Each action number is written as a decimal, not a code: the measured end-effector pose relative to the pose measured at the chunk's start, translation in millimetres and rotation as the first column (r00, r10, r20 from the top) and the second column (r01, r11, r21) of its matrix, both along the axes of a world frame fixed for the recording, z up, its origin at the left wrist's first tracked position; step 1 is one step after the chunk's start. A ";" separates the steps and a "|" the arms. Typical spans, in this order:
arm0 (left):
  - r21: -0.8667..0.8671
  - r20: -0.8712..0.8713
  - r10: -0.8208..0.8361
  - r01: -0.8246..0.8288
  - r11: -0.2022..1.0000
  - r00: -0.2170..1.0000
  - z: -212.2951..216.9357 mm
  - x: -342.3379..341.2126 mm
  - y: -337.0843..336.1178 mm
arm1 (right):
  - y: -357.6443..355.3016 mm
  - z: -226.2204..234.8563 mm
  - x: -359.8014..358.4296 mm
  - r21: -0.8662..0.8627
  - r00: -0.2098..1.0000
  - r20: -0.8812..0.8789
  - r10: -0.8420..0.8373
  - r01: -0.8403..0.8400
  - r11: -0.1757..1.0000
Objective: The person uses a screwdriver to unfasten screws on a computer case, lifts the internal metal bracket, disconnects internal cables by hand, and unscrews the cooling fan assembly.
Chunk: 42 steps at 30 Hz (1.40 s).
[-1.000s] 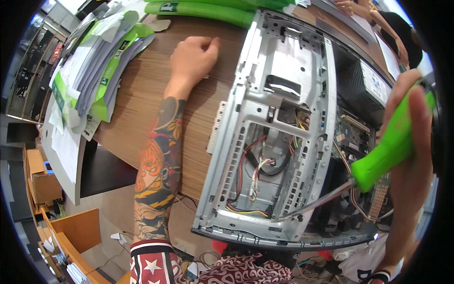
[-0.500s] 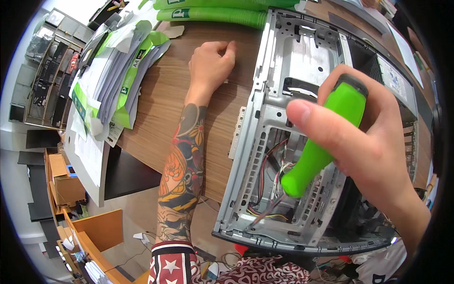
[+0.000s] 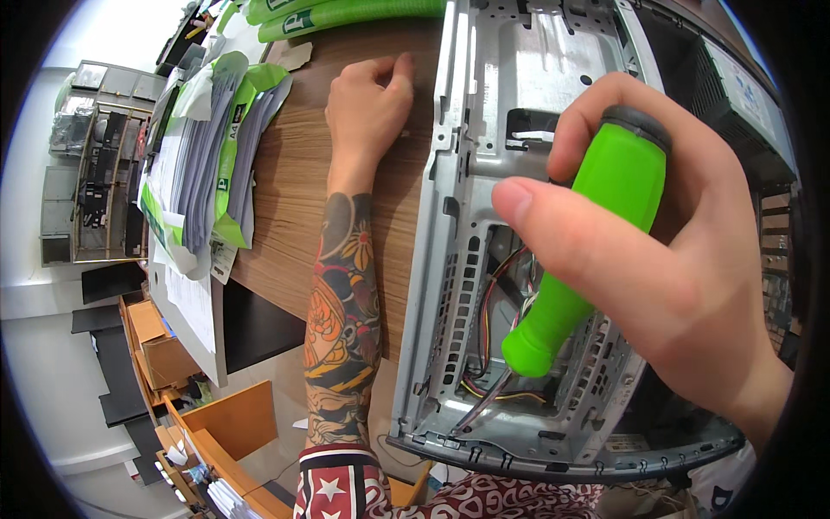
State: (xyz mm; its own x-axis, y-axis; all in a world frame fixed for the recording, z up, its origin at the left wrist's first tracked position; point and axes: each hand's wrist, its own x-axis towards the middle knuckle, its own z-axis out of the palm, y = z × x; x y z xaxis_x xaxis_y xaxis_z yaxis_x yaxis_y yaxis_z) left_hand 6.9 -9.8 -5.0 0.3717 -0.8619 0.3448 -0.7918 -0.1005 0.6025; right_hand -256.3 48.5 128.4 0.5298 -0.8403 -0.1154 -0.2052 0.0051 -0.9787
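Note:
My right hand (image 3: 683,259) is wrapped round the green handle of a screwdriver (image 3: 596,225) with a black end cap. The screwdriver slants down and to the left, its metal shaft ending at the near edge of an opened metal computer case (image 3: 484,186). Whether the tip sits on a screw is too small to tell. Inside the case, coloured wires (image 3: 486,320) show partly behind the handle. To the left of the case, my left hand (image 3: 367,99) rests on the wooden table with its fingers curled in; no object shows in it.
A stack of paper (image 3: 203,164) in torn green wrapping lies on the left. Green paper packs (image 3: 346,17) lie at the table's far side. Beyond the table's left edge, an open cardboard box (image 3: 164,350) stands lower down. The case's near edge (image 3: 553,463) overhangs my lap.
The view has shifted, so the case appears farther left and closer. My right hand keeps its grip, with the screwdriver still slanting to the case's near edge. My left hand stays curled on the table.

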 end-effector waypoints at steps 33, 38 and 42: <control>0.050 0.007 0.002 -0.003 0.999 1.000 10.2 2.6 12.3 | -2.9 -0.7 5.3 -0.130 0.979 -0.092 0.182 -0.193 0.973; 0.067 -0.015 -0.019 0.020 0.998 1.000 5.6 1.7 8.8 | -2.5 -7.2 6.2 -0.138 0.977 -0.117 0.178 -0.194 0.971; 0.053 0.016 -0.030 0.029 0.998 0.999 7.2 4.7 9.8 | -0.8 -10.1 6.0 -0.151 0.976 -0.118 0.185 -0.202 0.968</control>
State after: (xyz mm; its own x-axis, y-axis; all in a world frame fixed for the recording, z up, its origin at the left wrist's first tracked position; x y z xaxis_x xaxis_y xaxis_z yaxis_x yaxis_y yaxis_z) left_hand 11.6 0.0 2.1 0.3405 -0.8896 0.3046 -0.8048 -0.1082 0.5836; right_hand -250.3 47.7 118.3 0.6766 -0.7347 -0.0490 -0.2858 -0.2007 -0.9370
